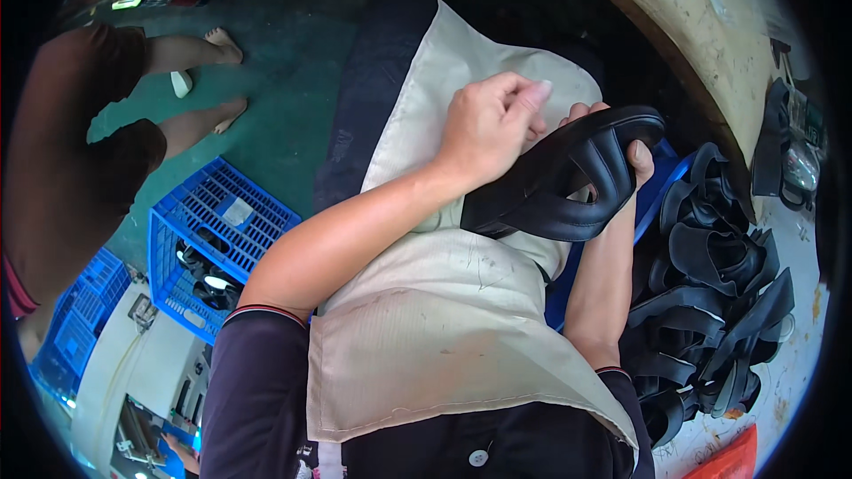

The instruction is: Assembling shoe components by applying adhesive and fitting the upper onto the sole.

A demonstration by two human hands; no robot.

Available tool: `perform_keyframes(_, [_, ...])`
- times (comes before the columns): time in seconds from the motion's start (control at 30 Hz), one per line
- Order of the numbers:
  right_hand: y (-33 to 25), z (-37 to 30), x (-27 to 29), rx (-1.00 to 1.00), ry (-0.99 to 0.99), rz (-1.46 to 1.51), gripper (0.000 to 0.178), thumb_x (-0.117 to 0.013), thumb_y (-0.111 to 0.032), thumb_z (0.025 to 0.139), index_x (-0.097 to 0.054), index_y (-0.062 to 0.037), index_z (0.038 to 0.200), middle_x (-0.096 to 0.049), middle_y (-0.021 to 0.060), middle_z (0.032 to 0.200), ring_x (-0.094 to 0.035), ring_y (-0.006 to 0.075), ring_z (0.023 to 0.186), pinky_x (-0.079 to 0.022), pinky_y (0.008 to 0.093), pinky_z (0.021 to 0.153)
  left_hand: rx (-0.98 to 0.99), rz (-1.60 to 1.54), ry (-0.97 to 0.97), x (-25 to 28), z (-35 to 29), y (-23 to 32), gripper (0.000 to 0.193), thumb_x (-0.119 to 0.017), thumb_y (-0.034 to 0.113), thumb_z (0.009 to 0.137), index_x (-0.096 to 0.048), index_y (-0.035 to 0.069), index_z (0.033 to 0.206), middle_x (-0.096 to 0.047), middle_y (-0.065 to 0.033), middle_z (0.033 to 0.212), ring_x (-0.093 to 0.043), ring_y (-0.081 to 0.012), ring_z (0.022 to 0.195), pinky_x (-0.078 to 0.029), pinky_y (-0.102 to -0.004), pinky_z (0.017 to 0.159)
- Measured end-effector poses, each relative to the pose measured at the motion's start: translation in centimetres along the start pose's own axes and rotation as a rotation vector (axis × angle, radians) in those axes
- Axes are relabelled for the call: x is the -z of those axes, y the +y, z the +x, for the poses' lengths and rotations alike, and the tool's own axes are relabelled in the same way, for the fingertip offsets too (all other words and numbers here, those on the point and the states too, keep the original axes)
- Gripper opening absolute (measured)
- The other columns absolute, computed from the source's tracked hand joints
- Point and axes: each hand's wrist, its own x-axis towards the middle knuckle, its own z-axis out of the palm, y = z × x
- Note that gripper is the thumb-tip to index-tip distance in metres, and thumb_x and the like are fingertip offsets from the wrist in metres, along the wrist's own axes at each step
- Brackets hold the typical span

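Note:
A black sandal (600, 179) with wide padded straps lies tilted over my lap, its sole rim facing up and to the right. My right hand (641, 160) is wrapped round the sandal's right end, thumb over the rim and fingertips showing at its far side. Beside the sandal's upper left edge, my left hand (497, 122) is closed, thumb pressed toward the curled fingers. What those fingers may hold is hidden. A cream apron (417, 350) covers my front and lap beneath both hands.
Black strapped shoe uppers (710, 302) are heaped on a pale table at the right. A worn tabletop edge (657, 9) curves across the upper right. A blue crate (222, 213) holding dark shoes stands left, near another person's bare legs (191, 120). A red object (729, 459) lies lower right.

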Motion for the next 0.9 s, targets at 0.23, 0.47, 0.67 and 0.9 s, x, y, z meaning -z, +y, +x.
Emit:
perform_keyframes(0.23, [1.1,-0.6,-0.3,-0.025,0.312,-0.059,0.065,-0.070,-0.047,0.078,-0.063,-0.0001,0.122,-0.066,0.0208,0.117,-0.064,0.0302,0.099,-0.049,0.0393,0.094,-0.160,0.059,0.053,0.4,0.1,-1.4,0.023,-0.062,0.018,0.098,-0.070,-0.002,0.089,-0.062,-0.0020,0.067,-0.048,-0.0114,0.056,-0.040,-0.0274,0.054])
perform_keyframes(0.47, [-0.3,1.8,-0.1,0.023,0.246,-0.194,0.063,-0.068,-0.036,0.075,-0.062,0.0057,0.122,-0.067,0.0208,0.119,-0.066,0.0291,0.098,-0.051,0.0381,0.093,-0.103,-0.149,-0.034,0.2,1.6,-0.4,0.023,-0.059,0.018,0.100,-0.070,-0.001,0.091,-0.065,-0.0008,0.075,-0.051,-0.0099,0.066,-0.041,-0.0246,0.062])
perform_keyframes(0.67, [-5.2,4.4,-11.1,0.009,0.241,-0.383,0.048,-0.063,-0.022,0.074,-0.068,0.0058,0.112,-0.072,0.0158,0.104,-0.065,0.0243,0.090,-0.050,0.0317,0.086,-0.024,-0.163,-0.237,1.8,4.3,9.7,0.037,-0.060,0.028,0.102,-0.073,-0.004,0.087,-0.071,-0.0064,0.078,-0.060,-0.0136,0.069,-0.049,-0.0268,0.066])
perform_keyframes(0.9, [-7.9,3.5,-10.8,-0.096,0.196,-0.475,0.031,-0.069,-0.019,0.079,-0.073,0.0054,0.097,-0.074,0.0110,0.091,-0.062,0.0180,0.076,-0.047,0.0257,0.070,0.000,0.066,-0.487,3.9,5.5,15.0,0.032,-0.059,0.025,0.104,-0.074,-0.004,0.102,-0.072,-0.0077,0.089,-0.061,-0.0126,0.077,-0.050,-0.0251,0.073])
